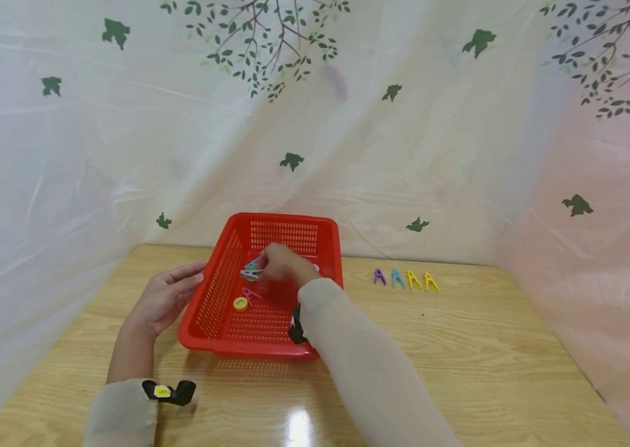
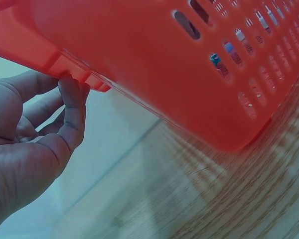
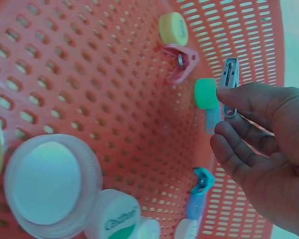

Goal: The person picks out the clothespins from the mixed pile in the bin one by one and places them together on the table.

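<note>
While left hand point(image 1: 164, 301) grips red basket point(image 1: 259, 350) by its left side, right hand point(image 1: 281, 264) pinches grey clip point(image 3: 230, 72) inside, toward far-left corner | step: likely picking it out | next: probably needs clean lift clear

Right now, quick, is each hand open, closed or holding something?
Left hand: touching the rim of the red plastic basket; can't tell whether it's gripping.
Right hand: closed, pinching a grey clothespin.

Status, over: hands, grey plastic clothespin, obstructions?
Left hand touching red perforated plastic basket. Right hand pinching grey plastic clothespin over basket. Round green plastic cap close by, apparently not obstructing.
</note>
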A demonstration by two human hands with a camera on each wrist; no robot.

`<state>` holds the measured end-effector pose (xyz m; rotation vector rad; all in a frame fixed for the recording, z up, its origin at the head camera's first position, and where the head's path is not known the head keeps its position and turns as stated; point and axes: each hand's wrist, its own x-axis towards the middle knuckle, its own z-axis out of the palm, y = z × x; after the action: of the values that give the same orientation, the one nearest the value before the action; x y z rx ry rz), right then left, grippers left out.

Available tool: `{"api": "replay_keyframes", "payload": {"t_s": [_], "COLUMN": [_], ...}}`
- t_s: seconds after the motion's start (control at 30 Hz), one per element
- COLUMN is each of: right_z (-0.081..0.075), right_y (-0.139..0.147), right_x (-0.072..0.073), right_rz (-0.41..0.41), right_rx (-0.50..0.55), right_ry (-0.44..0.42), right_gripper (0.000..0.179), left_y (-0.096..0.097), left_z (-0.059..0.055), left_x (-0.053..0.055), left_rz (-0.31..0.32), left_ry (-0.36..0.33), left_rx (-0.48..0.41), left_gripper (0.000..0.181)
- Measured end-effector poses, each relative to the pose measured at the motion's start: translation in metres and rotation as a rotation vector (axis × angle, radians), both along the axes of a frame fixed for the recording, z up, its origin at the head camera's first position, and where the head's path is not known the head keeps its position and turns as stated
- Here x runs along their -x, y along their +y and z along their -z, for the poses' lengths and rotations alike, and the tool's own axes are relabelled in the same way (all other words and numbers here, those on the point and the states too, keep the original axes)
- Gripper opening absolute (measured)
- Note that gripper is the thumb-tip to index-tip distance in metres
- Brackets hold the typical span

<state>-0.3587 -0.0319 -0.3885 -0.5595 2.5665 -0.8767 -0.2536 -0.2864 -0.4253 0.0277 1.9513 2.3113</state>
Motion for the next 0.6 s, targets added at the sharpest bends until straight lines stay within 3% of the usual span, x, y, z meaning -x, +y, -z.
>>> {"api": "replay_keyframes", "payload": {"t_s": [0.37,0.6], "right_z": [-0.031,-0.054], "right_y": [0.001,0.003], "right_x": [-0.009,-0.01], "right_rz": [0.006,-0.033], "right_rx": [0.039,0.026], "right_ry": [0.059,0.157], "right_gripper": [0.016,0.018], "left_y": [0.0,0.001], "left_z": [0.002,0.0], "left_x": [0.0,0.0], "left_rz": [-0.004,-0.001], "left_ry": [-0.005,-0.006], "left_rx": [0.015,-0.002], "left_gripper": [0.051,0.052]}}
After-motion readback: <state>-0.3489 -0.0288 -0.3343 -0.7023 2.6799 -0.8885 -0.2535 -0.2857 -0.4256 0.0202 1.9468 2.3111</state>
